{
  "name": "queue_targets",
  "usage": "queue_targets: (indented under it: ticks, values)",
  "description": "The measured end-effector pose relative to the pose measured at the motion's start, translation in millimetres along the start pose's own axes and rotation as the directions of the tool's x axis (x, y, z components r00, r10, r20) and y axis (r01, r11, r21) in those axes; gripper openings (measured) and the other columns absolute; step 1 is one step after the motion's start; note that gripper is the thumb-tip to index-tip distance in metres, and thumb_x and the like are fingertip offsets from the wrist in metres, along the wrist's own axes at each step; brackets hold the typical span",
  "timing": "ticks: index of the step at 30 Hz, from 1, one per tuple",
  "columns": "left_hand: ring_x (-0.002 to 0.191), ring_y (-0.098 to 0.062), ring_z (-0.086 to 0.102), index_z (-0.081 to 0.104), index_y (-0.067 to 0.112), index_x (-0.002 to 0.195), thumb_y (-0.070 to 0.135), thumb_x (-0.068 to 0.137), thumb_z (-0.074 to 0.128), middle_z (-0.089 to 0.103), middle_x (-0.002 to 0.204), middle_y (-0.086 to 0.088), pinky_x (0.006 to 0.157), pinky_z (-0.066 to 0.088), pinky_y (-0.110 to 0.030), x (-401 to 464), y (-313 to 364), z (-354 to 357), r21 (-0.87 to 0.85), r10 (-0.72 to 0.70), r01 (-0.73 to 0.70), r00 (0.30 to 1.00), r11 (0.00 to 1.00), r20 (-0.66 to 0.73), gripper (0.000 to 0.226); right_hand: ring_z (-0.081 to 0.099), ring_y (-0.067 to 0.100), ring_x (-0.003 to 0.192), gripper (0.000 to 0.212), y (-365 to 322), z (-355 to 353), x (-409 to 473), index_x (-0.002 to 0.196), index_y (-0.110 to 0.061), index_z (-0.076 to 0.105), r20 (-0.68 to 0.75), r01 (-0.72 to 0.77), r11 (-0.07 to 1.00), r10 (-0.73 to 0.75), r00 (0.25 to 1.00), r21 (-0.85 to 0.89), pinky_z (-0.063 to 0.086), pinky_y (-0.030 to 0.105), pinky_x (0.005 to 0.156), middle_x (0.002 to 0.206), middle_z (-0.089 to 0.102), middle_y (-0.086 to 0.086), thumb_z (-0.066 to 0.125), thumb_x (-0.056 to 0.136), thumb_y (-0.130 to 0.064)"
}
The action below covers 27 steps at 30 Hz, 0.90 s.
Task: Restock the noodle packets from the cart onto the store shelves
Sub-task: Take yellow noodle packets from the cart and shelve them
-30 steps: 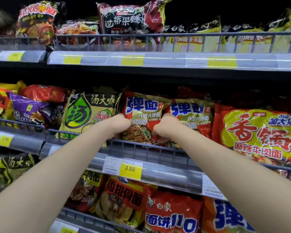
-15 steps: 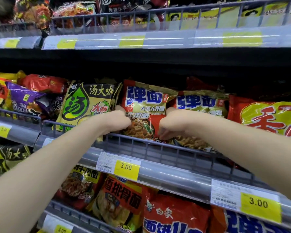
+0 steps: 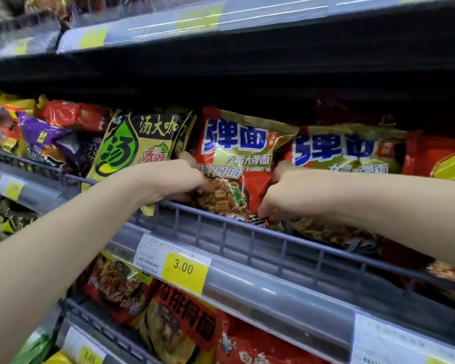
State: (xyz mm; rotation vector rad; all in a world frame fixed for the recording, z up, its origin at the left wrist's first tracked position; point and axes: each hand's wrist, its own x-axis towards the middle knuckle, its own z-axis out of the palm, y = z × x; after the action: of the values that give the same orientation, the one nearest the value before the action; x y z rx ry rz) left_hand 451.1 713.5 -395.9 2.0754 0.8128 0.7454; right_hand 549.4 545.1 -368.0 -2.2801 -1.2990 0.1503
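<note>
While both hands stay on the red noodle packet (image 3: 237, 164) | left hand (image 3: 179, 179) now curled on its left edge, right hand (image 3: 281, 195) pinching lower right corner | packet sits upright behind shelf rail (image 3: 247, 229), pushed further in | placement looks nearly done

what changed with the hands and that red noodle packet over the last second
Little changed in the grip: the left hand and right hand hold the red noodle packet at its lower edges, as before. The packet now stands a bit more upright behind the wire rail. The view tilted and closed in on the shelf. The green and yellow packet and the 3.00 price tag stayed put.
</note>
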Motion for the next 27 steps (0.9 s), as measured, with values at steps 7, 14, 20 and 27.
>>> queue_targets:
  ticks: [7, 14, 20, 27]
  values:
    - [0.119, -0.03, 0.049, 0.021, 0.02, 0.135, 0.013, 0.079, 0.07, 0.039, 0.142, -0.015, 0.095, 0.049, -0.043, 10.0, 1.4, -3.4, -0.076, -0.037, 0.044, 0.996, 0.996, 0.084, 0.075, 0.068, 0.024, 0.091, 0.005, -5.1, -7.0, -0.2, 0.088, -0.008, 0.057, 0.055, 0.021, 0.997, -0.017, 0.998, -0.071, 0.047, 0.017, 0.053, 0.088, 0.068, 0.007, 0.054, 0.09, -0.012]
    - [0.126, -0.028, 0.045, 0.006, 0.031, 0.144, 0.023, 0.062, 0.078, 0.031, 0.15, -0.011, 0.103, 0.042, -0.046, 14.2, 1.8, -10.9, -0.098, -0.08, 0.104, 0.97, 0.99, 0.23, 0.11, 0.038, 0.008, 0.057, 0.059, 1.5, -9.9, 2.9, 0.142, -0.003, 0.022, 0.072, -0.018, 1.0, 0.019, 0.997, -0.021, 0.022, 0.007, 0.023, 0.079, 0.04, 0.002, 0.052, 0.093, -0.011]
    - [0.127, -0.026, 0.043, 0.024, 0.024, 0.141, 0.021, 0.078, 0.072, 0.041, 0.143, -0.007, 0.105, 0.039, -0.044, 11.4, 6.6, -9.5, -0.013, -0.037, 0.041, 0.971, 0.999, 0.237, 0.079, 0.061, 0.016, 0.087, 0.052, -8.1, -2.5, -2.6, 0.135, -0.009, 0.039, -0.003, -0.058, 0.998, 0.058, 0.998, 0.028, 0.056, 0.029, 0.082, 0.106, 0.059, 0.009, 0.06, 0.088, -0.014]
    - [0.123, -0.026, 0.047, 0.018, 0.013, 0.145, 0.044, 0.081, 0.065, 0.043, 0.142, -0.008, 0.101, 0.043, -0.039, -9.6, 14.1, -14.1, 0.32, 0.126, -0.151, 0.987, 0.935, 0.098, 0.086, 0.064, 0.027, 0.1, 0.021, -25.6, 3.4, -9.3, 0.09, -0.013, 0.048, -0.057, -0.178, 0.977, 0.186, 0.981, 0.117, 0.056, 0.039, 0.088, 0.107, 0.06, 0.014, 0.068, 0.083, -0.014]
